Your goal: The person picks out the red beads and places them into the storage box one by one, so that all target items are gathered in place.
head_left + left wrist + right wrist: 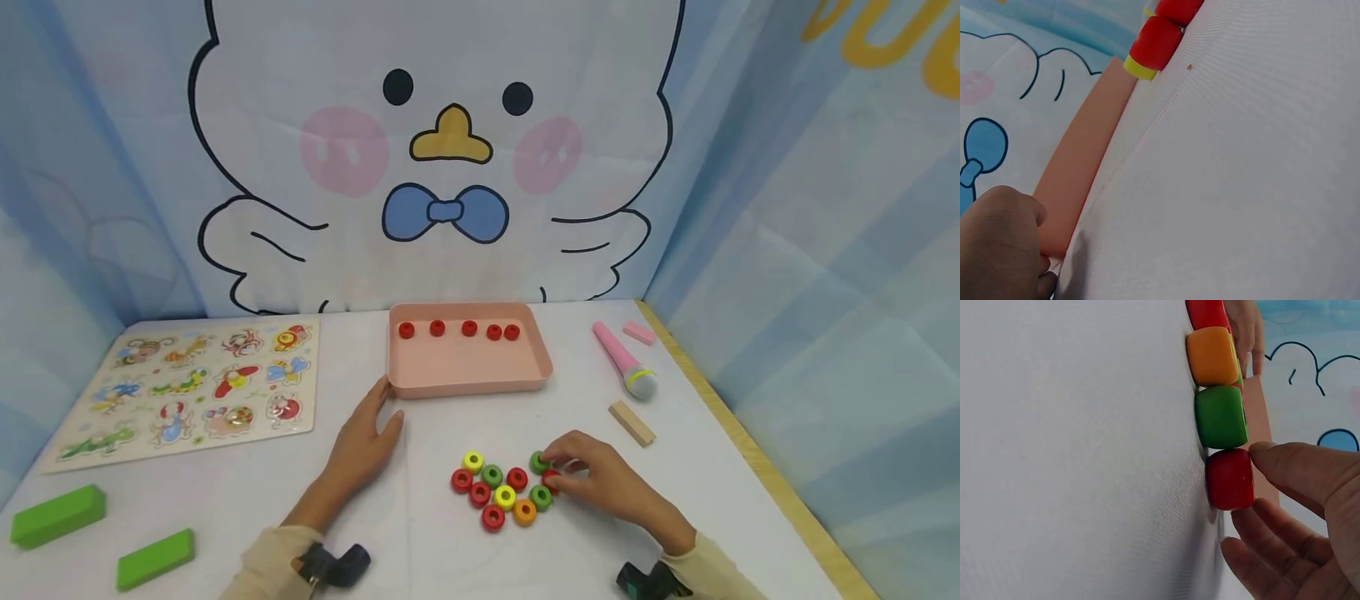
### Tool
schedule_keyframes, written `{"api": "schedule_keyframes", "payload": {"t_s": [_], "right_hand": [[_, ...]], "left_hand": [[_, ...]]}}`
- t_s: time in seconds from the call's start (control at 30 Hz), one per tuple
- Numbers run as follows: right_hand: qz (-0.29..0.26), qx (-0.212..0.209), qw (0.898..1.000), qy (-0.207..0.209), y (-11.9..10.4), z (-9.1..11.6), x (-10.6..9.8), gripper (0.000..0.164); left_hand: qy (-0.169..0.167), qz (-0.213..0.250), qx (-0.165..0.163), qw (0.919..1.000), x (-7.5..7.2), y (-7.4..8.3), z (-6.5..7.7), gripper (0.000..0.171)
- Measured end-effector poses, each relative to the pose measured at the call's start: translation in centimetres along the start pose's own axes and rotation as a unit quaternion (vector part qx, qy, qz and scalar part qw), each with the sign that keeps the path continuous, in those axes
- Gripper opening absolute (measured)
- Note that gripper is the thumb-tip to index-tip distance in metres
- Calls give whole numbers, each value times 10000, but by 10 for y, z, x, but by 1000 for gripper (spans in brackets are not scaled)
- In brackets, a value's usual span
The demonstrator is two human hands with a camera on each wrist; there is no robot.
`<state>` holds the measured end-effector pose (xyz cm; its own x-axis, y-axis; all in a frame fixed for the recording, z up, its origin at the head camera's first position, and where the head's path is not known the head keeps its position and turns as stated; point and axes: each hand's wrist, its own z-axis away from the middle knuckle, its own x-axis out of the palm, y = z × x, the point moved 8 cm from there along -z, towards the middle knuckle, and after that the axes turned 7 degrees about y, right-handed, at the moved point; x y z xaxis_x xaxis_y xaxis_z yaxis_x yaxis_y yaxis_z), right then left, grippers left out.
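My right hand (600, 477) is at the right edge of a cluster of coloured wooden beads. Its thumb and fingers are around a red bead (1230, 479), which sits on the table beside a green bead (1221, 417) and an orange bead (1212, 356). Yellow beads (505, 498) and more red ones (492, 518) lie in the same cluster, holes facing up. My left hand (365, 442) rests on the table with its fingertips at the near left corner of a pink tray (468, 388). Several red beads (469, 328) stand in a row along the tray's far side.
An insect puzzle board (202, 446) lies at the left, with two green blocks (58, 517) nearer me. On the right are a pink toy microphone (622, 358), a small pink block (639, 333) and a wooden block (632, 423). A printed curtain (450, 275) hangs behind the table.
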<state>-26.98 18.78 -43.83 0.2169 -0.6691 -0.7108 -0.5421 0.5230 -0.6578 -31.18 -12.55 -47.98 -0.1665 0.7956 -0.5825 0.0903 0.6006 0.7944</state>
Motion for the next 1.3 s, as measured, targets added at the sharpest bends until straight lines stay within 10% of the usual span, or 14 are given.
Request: {"api": "schedule_keyframes", "payload": {"t_s": [0.83,1.3], "right_hand": [[134,-99,9998,146,0,11,2,19],[57,119,9997,-227,-4,-34,-11,19]], "left_hand": [[-36,-56,21,10000,0,0,0,67],[-57,-42,14,10000,1,-2,-1,68]]}}
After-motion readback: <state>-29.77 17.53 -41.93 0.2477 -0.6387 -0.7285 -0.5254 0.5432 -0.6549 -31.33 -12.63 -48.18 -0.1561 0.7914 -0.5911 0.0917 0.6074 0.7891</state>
